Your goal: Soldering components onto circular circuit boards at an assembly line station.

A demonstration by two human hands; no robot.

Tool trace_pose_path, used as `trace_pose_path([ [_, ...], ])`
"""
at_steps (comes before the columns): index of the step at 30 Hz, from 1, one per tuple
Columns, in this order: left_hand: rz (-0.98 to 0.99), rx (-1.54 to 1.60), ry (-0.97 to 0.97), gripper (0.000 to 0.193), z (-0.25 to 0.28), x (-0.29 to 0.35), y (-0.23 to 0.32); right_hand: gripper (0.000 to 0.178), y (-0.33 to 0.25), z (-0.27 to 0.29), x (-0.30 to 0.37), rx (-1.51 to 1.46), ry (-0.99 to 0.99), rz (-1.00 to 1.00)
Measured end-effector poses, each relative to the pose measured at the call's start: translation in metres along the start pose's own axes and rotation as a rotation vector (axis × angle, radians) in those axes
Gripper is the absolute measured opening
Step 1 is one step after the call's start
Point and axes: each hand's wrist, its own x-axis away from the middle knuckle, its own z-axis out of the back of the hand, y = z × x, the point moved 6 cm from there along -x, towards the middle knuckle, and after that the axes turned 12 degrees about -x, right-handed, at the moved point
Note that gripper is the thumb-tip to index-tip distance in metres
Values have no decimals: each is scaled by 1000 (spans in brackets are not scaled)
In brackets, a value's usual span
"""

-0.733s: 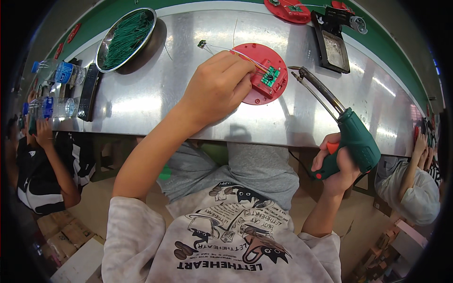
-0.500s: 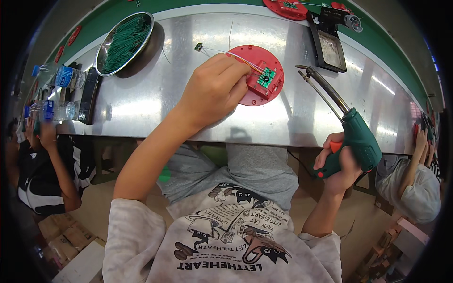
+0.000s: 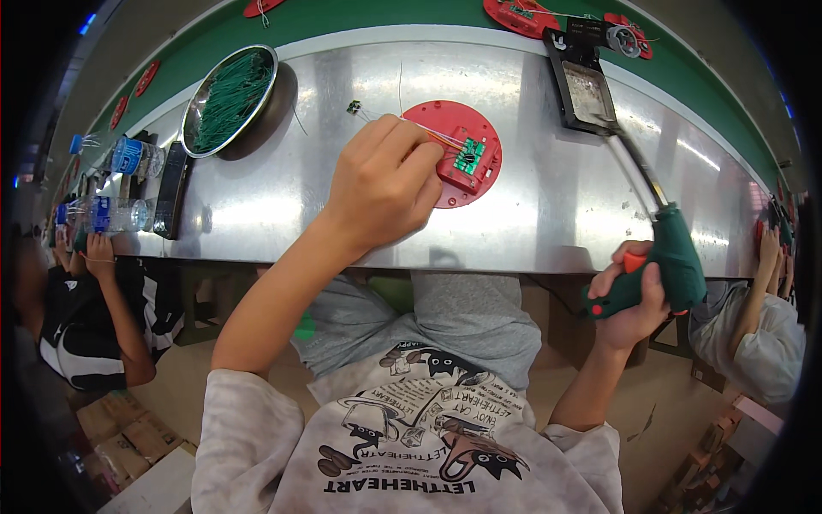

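My left hand (image 3: 381, 188) is closed over the left side of a round red plastic housing (image 3: 449, 115) on the metal table. Its fingertips pinch thin wires (image 3: 441, 137) that run to a green circuit board (image 3: 470, 158) on the housing; the exact grip is partly hidden. A tiny dark board (image 3: 354, 107) on thin leads lies just beyond the knuckles. My right hand (image 3: 638, 308) is wrapped round a green soldering gun (image 3: 681, 257) with an orange trigger. Its tip meets the near edge of a black soldering stand tray (image 3: 589, 92).
A steel bowl (image 3: 272, 90) of green wires (image 3: 231, 96) stands at the far left. Plastic bottles (image 3: 128, 158) lie beside a black bar (image 3: 174, 190). More red housings (image 3: 522, 15) rest on the green strip behind. People sit at both sides.
The soldering gun's tip has swung away from beside the red housing, up and right to the stand tray. My left hand stays at the wires; the whole view has shifted slightly.
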Motion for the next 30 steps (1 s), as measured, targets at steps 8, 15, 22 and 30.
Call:
trace_pose_path([
  [8,-101,123,-339,56,-4,-45,-4,34,-6,59,-46,-142,144,97],
  [15,-68,-595,-264,47,-109,-160,-134,32,-5,73,-54,-168,238,145],
  [22,-48,-33,-554,56,-276,-290,-113,33,4,88,-56,-211,506,182],
  [30,-450,44,-535,40,-358,-343,0,39,10,91,-51,-212,530,218],
])
